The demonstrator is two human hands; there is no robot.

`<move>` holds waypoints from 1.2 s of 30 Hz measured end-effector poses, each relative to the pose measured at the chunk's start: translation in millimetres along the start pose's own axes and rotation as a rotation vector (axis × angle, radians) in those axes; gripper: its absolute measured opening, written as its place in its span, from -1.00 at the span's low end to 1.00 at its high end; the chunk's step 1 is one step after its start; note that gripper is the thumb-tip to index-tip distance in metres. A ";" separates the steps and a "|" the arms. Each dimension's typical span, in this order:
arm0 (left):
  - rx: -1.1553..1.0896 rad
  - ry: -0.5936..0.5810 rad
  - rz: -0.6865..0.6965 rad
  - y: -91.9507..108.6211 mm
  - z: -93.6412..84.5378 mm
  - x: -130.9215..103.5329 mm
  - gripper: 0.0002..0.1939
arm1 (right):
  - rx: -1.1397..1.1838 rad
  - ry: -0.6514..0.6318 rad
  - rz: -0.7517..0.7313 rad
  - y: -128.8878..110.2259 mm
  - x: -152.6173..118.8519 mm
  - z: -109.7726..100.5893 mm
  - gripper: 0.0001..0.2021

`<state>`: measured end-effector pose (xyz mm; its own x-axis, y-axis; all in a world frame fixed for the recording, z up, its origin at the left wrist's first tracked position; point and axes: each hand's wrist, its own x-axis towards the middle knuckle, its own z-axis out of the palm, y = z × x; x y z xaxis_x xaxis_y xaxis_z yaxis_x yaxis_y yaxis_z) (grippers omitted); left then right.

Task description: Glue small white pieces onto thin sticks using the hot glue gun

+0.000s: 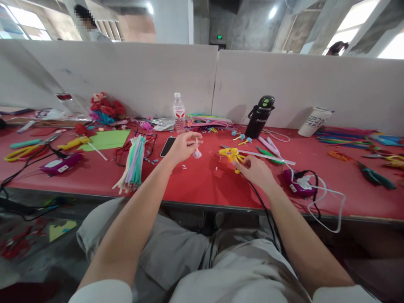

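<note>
My left hand (184,148) is raised over the red tabletop, its fingers pinched on the thin stem of a small lilac fluffy flower (197,154). The flower head hangs below the fingertips. To the right, my right hand (255,169) is closed on the handle of a yellow hot glue gun (229,153). Its nozzle points left, toward the flower but apart from it. A long clear glue stick (268,156) sticks out of the gun's back, and a black cord runs down off the table edge. My palm partly hides the handle.
Left of my left arm lies a bundle of pastel pipe cleaners (134,164). A phone (168,146), a water bottle (179,114) and a black flask (259,118) stand or lie farther back. A purple power strip (298,183) with looping cables sits right of my right arm, near green pliers (375,175).
</note>
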<state>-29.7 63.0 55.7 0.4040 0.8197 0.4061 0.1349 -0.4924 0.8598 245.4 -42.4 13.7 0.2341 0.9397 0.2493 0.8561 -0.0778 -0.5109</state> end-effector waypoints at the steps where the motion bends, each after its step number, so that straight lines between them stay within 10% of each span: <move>1: -0.011 -0.010 -0.009 0.1 1.4 0.0 -0.72 | -0.028 -0.017 0.008 3.3 7.1 2.0 -0.50; 6: -0.003 -0.047 -0.029 -2.3 4.2 -0.8 -0.68 | 0.050 -0.095 -0.055 -1.0 40.6 32.3 -0.58; 16: 0.007 -0.017 -0.060 -21.4 -5.0 2.0 -0.71 | 1.023 -0.343 -0.078 -20.8 26.4 48.3 -0.62; 36: -0.020 -0.042 -0.073 -8.9 2.5 0.4 -0.73 | 0.724 -0.386 -0.191 -23.0 21.4 49.8 -0.58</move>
<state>-28.5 67.0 47.4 0.4311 0.8400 0.3293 0.1472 -0.4255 0.8929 207.8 -4.0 -10.2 -0.1714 0.9731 0.1540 0.3277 0.2037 -0.9226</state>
